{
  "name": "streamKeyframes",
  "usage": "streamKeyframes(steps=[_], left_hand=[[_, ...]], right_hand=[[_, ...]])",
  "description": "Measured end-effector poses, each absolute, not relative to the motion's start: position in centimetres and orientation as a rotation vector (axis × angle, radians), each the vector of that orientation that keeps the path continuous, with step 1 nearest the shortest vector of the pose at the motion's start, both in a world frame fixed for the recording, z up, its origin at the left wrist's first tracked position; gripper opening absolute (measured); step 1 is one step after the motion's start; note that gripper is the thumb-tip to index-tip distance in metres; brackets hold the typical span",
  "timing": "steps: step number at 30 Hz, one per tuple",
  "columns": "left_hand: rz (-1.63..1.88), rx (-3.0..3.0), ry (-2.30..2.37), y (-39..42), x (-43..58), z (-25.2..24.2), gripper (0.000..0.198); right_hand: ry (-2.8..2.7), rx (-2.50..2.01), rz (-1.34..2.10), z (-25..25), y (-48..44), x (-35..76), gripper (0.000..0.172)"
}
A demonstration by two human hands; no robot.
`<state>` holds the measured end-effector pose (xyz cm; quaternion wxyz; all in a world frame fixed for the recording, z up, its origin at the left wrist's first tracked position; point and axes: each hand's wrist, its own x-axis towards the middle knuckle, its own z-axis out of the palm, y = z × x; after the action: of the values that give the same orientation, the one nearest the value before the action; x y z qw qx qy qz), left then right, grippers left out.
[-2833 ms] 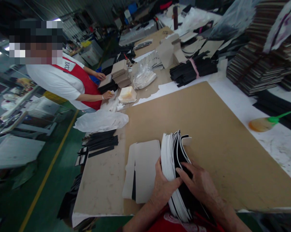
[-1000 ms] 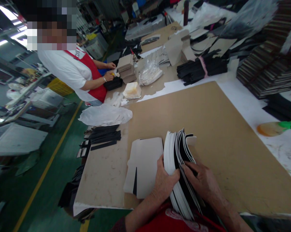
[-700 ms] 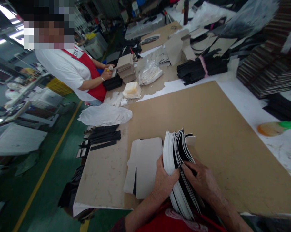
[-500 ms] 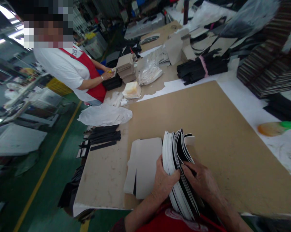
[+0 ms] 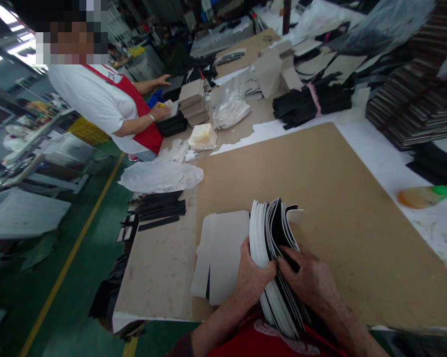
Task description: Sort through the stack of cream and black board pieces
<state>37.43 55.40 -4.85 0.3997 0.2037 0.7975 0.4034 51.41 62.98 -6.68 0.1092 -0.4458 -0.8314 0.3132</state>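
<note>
Head view: stack of card sheets (image 5: 268,248), black and white, stands on edge at the near rim of the desk (image 5: 338,198). Left hand (image 5: 251,280) clasps its white side; right hand (image 5: 310,282) pinches the black sheets. Loose white sheet (image 5: 219,253) lies flat just beside.

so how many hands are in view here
4: left hand and right hand on the sheet stack; a co-worker's two hands far left, by the cardboard pile. Others may be hidden.

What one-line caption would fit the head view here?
Left hand and right hand grip a fanned stack of black-and-white card sheets over a brown board, beside flat white sheets.
</note>
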Motion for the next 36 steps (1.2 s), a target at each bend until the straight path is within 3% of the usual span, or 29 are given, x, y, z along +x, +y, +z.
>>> streamKeyframes(steps=[16,36], left_hand=[[1.054,0.498,1.99,55.43,37.49,-4.53,0.087],[1.082,0.514,2.008,55.34,37.84,-5.25,0.086]], right_hand=[[-2.379,-1.353,1.064,-5.99,63.52,51.12,0.037],[-2.523,-1.344,0.763,-5.79,63.63,51.09,0.031]])
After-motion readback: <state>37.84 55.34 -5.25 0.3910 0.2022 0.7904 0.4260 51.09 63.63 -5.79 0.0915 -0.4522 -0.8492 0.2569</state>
